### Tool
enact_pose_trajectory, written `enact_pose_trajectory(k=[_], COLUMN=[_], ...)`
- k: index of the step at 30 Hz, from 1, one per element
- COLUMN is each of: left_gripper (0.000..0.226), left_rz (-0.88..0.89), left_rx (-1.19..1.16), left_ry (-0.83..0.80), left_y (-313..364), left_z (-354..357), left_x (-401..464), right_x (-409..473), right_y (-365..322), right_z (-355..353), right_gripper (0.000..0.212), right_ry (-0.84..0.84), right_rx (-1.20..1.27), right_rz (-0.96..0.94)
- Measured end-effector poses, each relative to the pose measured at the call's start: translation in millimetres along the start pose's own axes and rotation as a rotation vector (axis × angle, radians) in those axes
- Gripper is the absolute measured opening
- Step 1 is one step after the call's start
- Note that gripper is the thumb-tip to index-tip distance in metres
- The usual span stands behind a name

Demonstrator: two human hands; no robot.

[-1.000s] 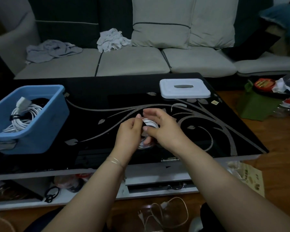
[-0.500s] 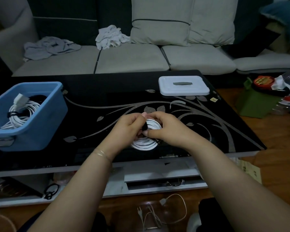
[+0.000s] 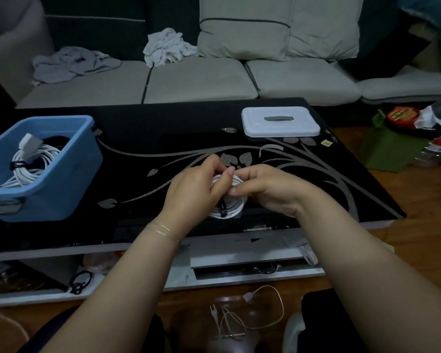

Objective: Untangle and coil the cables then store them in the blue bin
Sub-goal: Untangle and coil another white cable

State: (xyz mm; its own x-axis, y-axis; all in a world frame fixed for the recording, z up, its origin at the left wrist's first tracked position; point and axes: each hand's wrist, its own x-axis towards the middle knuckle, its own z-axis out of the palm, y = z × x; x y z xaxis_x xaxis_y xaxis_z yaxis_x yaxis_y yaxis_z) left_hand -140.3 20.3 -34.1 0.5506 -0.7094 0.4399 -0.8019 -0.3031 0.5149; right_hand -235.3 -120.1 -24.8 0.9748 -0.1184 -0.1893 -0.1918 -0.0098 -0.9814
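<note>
While over table (image 3: 138, 128) | both hands gripping coil (image 3: 231, 210): left (image 3: 196, 189), right (image 3: 267, 189) | light, springy, slack | pinch at black tie (image 3: 223, 208) | bin (image 3: 69, 179) left

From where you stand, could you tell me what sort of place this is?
Most likely a home living room: a cushioned sofa with crumpled clothes on it, a black glass coffee table in front, and a wooden floor.

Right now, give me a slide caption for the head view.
Both hands, left hand and right hand, fasten a black tie around a white coiled cable; blue bin waits left.
</note>
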Motion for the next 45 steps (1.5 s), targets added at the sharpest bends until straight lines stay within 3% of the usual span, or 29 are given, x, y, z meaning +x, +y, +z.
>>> enact_pose_trajectory(k=[4, 7, 10, 13, 16, 19, 22, 29, 40, 45], left_gripper=[0.032, 0.035, 0.033, 0.032, 0.034, 0.035, 0.033, 0.026, 0.027, 0.027], left_rz=[0.144, 0.309, 0.468, 0.53, 0.456, 0.359, 0.306, 0.285, 0.097, -0.119], left_rx=[0.1, 0.256, 0.351, 0.351, 0.301, 0.263, 0.218, 0.146, 0.15, -0.115], left_ry=[0.059, 0.095, 0.123, 0.138, 0.121, 0.1, 0.117, 0.102, 0.025, -0.051], left_y=[-2, -2, -4, -5, -4, -3, 1, 7, 10, 5], left_z=[0, 4, 11, 13, 11, 9, 7, 5, 8, 12], left_x=[-3, -6, -11, -14, -16, -18, -18, -23, -22, -17], right_x=[4, 12, 14, 12, 13, 15, 13, 9, 14, 13], right_y=[7, 14, 15, 11, 8, 10, 9, 5, 8, 9], right_z=[-13, -4, 9, 12, 16, 17, 18, 19, 24, 22], right_gripper=[0.042, 0.036, 0.013, 0.03, 0.02, 0.038, 0.037, 0.041, 0.04, 0.043], right_ry=[-0.11, -0.001, 0.049, 0.094, 0.156, 0.247, 0.282, 0.31, 0.421, 0.426], right_rx=[0.276, 0.366, 0.36, 0.399, 0.336, 0.301, 0.271, 0.154, 0.164, 0.187], right_rz=[0.135, 0.246, 0.285, 0.237, 0.13, -0.006, -0.106, -0.177, -0.166, -0.214])
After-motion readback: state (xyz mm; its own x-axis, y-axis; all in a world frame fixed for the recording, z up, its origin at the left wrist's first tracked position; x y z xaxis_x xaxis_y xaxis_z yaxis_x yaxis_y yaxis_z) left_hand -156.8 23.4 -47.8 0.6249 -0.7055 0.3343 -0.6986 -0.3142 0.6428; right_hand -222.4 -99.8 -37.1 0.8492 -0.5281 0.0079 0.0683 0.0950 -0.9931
